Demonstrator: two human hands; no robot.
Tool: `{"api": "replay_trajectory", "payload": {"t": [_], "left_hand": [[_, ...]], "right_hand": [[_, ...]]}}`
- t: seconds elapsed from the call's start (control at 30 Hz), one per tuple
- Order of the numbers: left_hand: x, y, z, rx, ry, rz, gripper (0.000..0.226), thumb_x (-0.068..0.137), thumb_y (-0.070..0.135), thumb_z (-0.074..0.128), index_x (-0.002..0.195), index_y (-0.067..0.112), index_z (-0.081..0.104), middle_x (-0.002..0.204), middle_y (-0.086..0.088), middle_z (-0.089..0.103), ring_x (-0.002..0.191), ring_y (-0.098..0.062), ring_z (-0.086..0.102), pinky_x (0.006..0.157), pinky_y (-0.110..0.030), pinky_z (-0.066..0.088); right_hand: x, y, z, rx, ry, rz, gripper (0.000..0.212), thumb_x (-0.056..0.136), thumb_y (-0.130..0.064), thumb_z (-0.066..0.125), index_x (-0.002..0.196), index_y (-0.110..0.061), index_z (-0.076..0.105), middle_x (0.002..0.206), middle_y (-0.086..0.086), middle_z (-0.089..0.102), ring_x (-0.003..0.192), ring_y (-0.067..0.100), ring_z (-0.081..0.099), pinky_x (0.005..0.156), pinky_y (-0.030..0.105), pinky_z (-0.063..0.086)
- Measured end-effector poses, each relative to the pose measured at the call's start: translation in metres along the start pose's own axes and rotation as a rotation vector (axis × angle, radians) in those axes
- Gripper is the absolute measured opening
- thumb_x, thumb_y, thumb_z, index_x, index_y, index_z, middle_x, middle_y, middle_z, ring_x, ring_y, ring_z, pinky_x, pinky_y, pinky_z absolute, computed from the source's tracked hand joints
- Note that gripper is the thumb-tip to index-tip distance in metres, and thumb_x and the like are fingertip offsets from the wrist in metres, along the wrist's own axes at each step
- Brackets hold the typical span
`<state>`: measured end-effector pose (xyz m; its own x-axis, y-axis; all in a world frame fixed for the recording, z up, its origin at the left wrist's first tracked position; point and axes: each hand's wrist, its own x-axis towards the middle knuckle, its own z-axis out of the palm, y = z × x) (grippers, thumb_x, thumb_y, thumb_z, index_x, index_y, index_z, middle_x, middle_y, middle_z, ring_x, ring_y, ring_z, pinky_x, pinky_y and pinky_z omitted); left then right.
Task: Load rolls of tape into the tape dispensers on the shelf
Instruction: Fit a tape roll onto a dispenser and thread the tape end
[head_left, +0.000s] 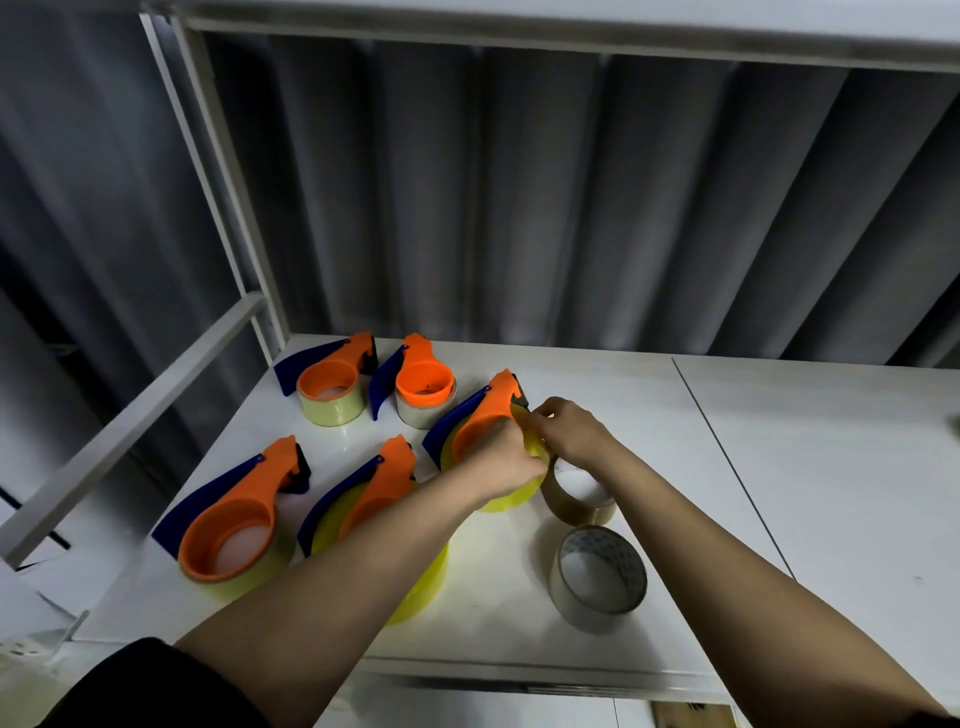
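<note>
Several orange and blue tape dispensers lie on the white shelf (675, 467). My left hand (498, 457) grips the yellow tape roll (511, 498) sitting in the middle-right dispenser (485, 415). My right hand (569, 428) pinches the yellow tape end near that dispenser's cutter head. Two dispensers at the back, one (332, 379) on the left and one (423, 382) beside it, hold tape rolls. In front, a dispenser (234, 525) and another (374, 493) also carry yellow rolls. A loose brown roll (576, 499) and a loose clear roll (600, 579) stand to the right.
A white shelf post and rail (130, 410) run along the left side. A grey corrugated wall (571, 208) closes the back. The shelf's front edge (519, 670) lies under my forearms, and a seam (727, 457) divides the shelf surface.
</note>
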<state>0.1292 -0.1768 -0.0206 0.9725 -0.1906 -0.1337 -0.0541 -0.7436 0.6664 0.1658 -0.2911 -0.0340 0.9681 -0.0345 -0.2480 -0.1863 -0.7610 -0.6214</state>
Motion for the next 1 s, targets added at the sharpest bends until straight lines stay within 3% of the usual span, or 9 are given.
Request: {"api": "replay_trajectory", "payload": {"t": [0.13,0.27,0.37,0.57,0.63,0.73,0.87,1.0], "left_hand": [[0.003,-0.005,0.002,0.153,-0.046,-0.056,0.030,0.089,0.013,0.055,0.116,0.002,0.046,0.070,0.001,0.031,0.076,-0.016,0.041,0.058,-0.023,0.033],[0.007,-0.005,0.007,0.222,-0.124,-0.083,0.012,0.092,0.010,0.050,0.103,0.007,0.048,0.074,-0.003,0.039,0.079,-0.021,0.048,0.067,-0.029,0.039],[0.009,-0.003,0.008,0.272,-0.146,-0.091,0.016,0.093,0.009,0.049,0.108,0.004,0.051,0.077,-0.004,0.043,0.084,-0.025,0.054,0.068,-0.030,0.041],[0.013,0.008,0.010,0.389,-0.182,-0.092,0.020,0.094,0.006,0.046,0.111,0.000,0.056,0.115,-0.017,0.061,0.103,-0.028,0.061,0.078,-0.033,0.049],[0.016,0.008,0.013,0.422,-0.178,-0.095,0.021,0.095,0.005,0.045,0.111,0.000,0.057,0.117,-0.016,0.062,0.106,-0.029,0.061,0.078,-0.032,0.049],[0.016,0.004,0.020,0.454,-0.161,-0.117,0.024,0.096,0.006,0.046,0.118,0.001,0.053,0.120,-0.014,0.059,0.109,-0.028,0.060,0.080,-0.031,0.048],[0.016,0.000,0.027,0.484,-0.126,-0.122,0.028,0.096,0.008,0.048,0.124,0.003,0.050,0.123,-0.013,0.058,0.111,-0.029,0.059,0.079,-0.031,0.047],[0.017,0.001,0.029,0.527,-0.121,-0.102,0.030,0.096,0.008,0.048,0.126,0.003,0.049,0.126,-0.014,0.057,0.114,-0.029,0.057,0.089,-0.034,0.049]], "right_hand": [[0.008,0.002,0.005,-0.067,-0.038,0.007,0.044,0.096,-0.053,0.042,0.116,-0.017,0.059,0.115,0.008,0.065,0.109,0.029,0.058,0.099,0.042,0.044],[0.013,-0.003,0.007,-0.314,-0.019,0.025,0.055,0.098,-0.059,0.025,0.113,-0.026,0.066,0.119,0.003,0.061,0.124,0.029,0.041,0.089,0.036,0.026],[0.016,-0.002,0.006,-0.347,-0.039,0.046,0.056,0.099,-0.059,0.023,0.115,-0.028,0.066,0.120,0.002,0.061,0.125,0.027,0.038,0.091,0.038,0.024],[0.020,0.005,0.010,-0.384,-0.060,0.066,0.033,0.100,-0.036,0.029,0.101,-0.027,0.061,0.102,0.001,0.059,0.122,0.025,0.039,0.092,0.038,0.025],[0.020,0.006,0.010,-0.360,-0.054,0.051,0.035,0.100,-0.031,0.028,0.108,-0.029,0.062,0.107,0.002,0.060,0.122,0.026,0.039,0.096,0.039,0.026],[0.017,0.010,0.010,-0.347,-0.060,0.026,0.041,0.099,-0.026,0.025,0.115,-0.029,0.063,0.095,0.002,0.060,0.120,0.026,0.037,0.090,0.038,0.025],[0.018,0.017,0.017,-0.331,-0.038,-0.004,0.043,0.101,-0.031,0.024,0.121,-0.030,0.062,0.121,0.003,0.060,0.125,0.028,0.037,0.086,0.038,0.022],[0.022,0.025,0.024,-0.315,-0.019,0.009,0.040,0.100,-0.027,0.026,0.119,-0.026,0.062,0.123,0.003,0.058,0.124,0.029,0.037,0.088,0.040,0.024]]}}
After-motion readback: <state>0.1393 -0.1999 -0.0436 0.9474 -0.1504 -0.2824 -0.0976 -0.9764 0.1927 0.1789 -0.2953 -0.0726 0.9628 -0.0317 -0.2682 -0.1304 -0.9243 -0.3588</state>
